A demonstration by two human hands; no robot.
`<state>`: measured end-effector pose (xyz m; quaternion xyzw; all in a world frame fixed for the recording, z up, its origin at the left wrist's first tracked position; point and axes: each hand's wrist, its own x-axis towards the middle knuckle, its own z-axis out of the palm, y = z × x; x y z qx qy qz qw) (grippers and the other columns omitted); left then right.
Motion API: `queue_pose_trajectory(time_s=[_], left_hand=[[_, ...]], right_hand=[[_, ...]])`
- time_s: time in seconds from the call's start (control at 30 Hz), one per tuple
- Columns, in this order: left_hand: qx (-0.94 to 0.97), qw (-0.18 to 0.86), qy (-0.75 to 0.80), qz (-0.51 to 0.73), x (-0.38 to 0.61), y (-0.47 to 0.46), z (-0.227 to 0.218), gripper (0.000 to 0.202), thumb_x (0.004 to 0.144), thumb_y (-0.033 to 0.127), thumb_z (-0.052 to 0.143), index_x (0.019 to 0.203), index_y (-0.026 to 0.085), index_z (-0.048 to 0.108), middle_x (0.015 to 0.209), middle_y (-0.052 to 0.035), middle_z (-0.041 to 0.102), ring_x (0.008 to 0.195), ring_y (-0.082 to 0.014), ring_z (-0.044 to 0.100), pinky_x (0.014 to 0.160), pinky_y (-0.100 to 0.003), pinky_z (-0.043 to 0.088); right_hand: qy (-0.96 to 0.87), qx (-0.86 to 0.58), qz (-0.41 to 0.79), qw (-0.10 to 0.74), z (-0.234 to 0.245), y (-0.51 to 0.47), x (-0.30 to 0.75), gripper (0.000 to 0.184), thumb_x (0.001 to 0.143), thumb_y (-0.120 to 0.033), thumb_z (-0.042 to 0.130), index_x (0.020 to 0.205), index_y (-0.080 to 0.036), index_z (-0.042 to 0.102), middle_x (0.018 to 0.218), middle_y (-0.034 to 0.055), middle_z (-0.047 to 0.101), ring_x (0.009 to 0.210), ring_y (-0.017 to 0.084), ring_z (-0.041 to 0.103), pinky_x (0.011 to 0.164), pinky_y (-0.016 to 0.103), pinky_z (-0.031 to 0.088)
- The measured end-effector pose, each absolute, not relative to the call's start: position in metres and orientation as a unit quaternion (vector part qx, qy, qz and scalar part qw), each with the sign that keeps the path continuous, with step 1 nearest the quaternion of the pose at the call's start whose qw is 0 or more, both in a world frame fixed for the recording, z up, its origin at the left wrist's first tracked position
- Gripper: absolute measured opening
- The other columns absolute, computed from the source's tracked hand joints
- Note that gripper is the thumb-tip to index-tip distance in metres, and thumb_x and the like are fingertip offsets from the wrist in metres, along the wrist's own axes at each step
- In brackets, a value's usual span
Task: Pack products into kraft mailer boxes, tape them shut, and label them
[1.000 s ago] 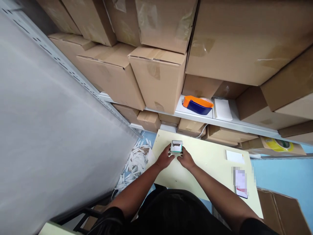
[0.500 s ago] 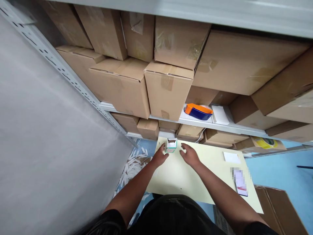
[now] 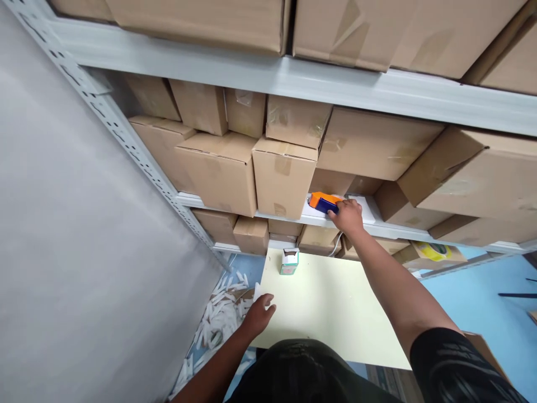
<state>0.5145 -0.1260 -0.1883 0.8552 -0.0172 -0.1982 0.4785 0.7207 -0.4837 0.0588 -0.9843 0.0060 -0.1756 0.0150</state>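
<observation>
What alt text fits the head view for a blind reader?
The person's right hand lies on an orange and blue tape dispenser on a shelf of cardboard boxes. The left hand sits at the edge of a pale yellow table, where a small open box stands.

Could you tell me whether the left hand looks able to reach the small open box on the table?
Probably yes: the left hand rests at the table edge, and bare tabletop lies between it and the small box.
</observation>
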Motion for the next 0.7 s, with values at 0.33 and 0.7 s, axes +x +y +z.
queue_pose_trajectory(time_s=[0.33,0.7], left_hand=[[0.867,0.455,-0.013,-0.201,0.5,-0.112,-0.184,0.025,0.089,0.024,0.058,0.112,0.019,0.066,0.119,-0.0093,0.072,0.104,-0.0218,0.071,0.095,-0.033,0.052],[0.875,0.418,-0.06,-0.236,0.49,-0.123,-0.19,0.017,0.09,0.025,0.055,0.102,0.02,0.066,0.108,-0.0065,0.074,0.104,-0.022,0.07,0.095,-0.033,0.05]], right_hand=[[-0.029,-0.977,-0.208,0.029,0.067,-0.489,0.693,0.033,0.099,-0.044,0.053,0.096,-0.015,0.069,0.101,0.0167,0.072,0.106,0.032,0.053,0.092,0.043,0.035],[0.056,-0.984,-0.151,0.08,-0.063,-0.543,0.466,0.04,0.096,-0.052,0.051,0.097,-0.017,0.07,0.098,0.0165,0.073,0.095,0.033,0.061,0.088,0.044,0.043]])
